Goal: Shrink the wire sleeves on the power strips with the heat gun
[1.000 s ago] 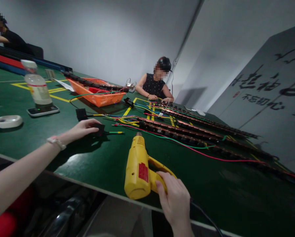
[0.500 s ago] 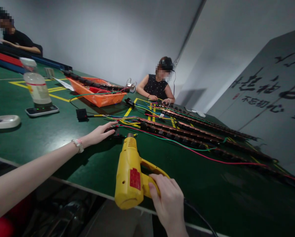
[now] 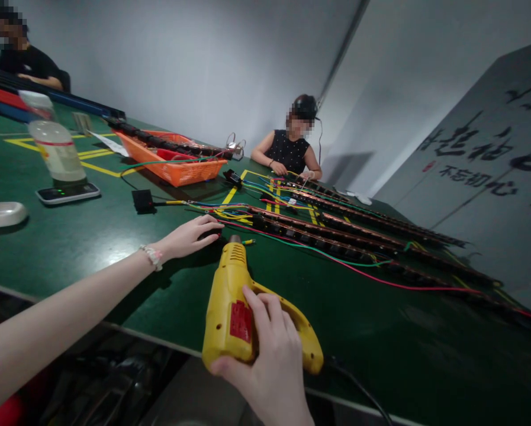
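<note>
My right hand (image 3: 269, 361) is wrapped round the body of a yellow heat gun (image 3: 229, 296) lying on the green table (image 3: 92, 236), its nozzle pointing away from me. My left hand (image 3: 189, 236) rests palm down just beyond the nozzle, fingers curled over a small black part that is mostly hidden, with a yellow-tipped wire (image 3: 247, 241) sticking out beside it. Long strips of black components (image 3: 336, 228) with red, green and yellow wires run across the table to the right.
An orange basket (image 3: 176, 168), a black box on a wire (image 3: 141, 200), a bottle (image 3: 56, 148) standing on a phone (image 3: 67, 193) and a white dish (image 3: 1, 213) lie to the left. One person sits opposite (image 3: 292, 154), another at far left (image 3: 21, 56). The table edge is near me.
My left hand slid right with the small black part, toward the strips. My right hand shifted from the heat gun's handle to grasp its body, and the gun turned slightly.
</note>
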Action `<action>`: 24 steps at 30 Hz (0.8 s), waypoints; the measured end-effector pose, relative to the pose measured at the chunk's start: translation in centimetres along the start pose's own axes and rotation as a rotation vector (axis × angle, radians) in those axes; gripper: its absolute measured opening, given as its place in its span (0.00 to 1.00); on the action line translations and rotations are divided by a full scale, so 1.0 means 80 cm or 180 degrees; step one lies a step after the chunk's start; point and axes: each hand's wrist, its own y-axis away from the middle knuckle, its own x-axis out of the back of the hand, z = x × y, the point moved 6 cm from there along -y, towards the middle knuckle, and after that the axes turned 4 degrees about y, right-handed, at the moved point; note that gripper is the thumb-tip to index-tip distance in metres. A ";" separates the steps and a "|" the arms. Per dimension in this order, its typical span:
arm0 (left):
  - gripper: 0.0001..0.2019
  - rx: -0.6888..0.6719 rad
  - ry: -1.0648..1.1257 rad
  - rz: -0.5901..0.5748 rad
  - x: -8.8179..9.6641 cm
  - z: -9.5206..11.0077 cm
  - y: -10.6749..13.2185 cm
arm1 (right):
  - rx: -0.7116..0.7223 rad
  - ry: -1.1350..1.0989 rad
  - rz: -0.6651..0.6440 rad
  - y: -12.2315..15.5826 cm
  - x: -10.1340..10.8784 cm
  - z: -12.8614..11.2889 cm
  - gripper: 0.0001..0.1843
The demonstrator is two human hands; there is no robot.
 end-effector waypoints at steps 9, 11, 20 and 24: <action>0.24 0.0487 -0.0050 -0.0006 -0.005 -0.016 0.002 | -0.0043 0.0113 -0.0185 0.002 -0.011 0.008 0.54; 0.24 0.0778 0.0151 -0.0038 -0.006 -0.026 0.003 | 0.0019 0.0140 -0.0162 0.004 -0.013 0.011 0.54; 0.31 0.0572 0.0336 0.0111 0.000 -0.017 0.008 | 0.0152 0.0070 -0.0063 0.013 -0.006 0.028 0.54; 0.30 0.0424 0.0305 0.0123 -0.004 -0.019 0.007 | 0.0120 0.0093 -0.0048 0.015 0.006 0.048 0.54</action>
